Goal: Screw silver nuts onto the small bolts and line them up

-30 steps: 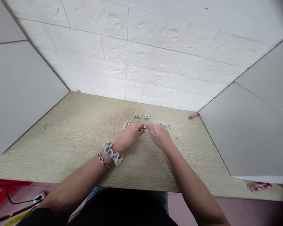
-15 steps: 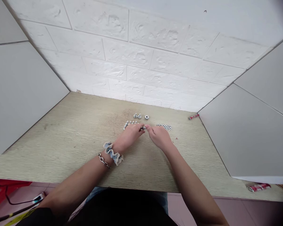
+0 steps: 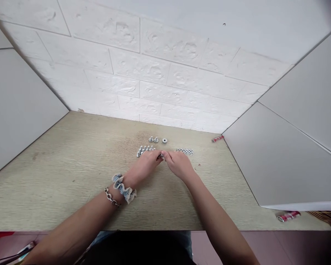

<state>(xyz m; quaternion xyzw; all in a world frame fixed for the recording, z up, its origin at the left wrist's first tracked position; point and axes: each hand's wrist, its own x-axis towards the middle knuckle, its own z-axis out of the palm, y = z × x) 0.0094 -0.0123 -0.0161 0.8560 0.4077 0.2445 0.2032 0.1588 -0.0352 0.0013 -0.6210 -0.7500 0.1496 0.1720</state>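
The left hand and right hand meet, fingertips pinching a small steel bolt above the grainy pale wood table, near its far edge, between a row of ridged bolts and a cluster of round nuts.

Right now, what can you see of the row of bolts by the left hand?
A short, tight row of small bright bolts, silvery like plated steel, sits on the pale wood-grain tabletop, just above the left hand. They stand side by side in a line that runs slightly slanted, its left end nearer the person. The exact count and any thread detail are too small to tell. The hand lies close to the row, but whether it touches it cannot be told.
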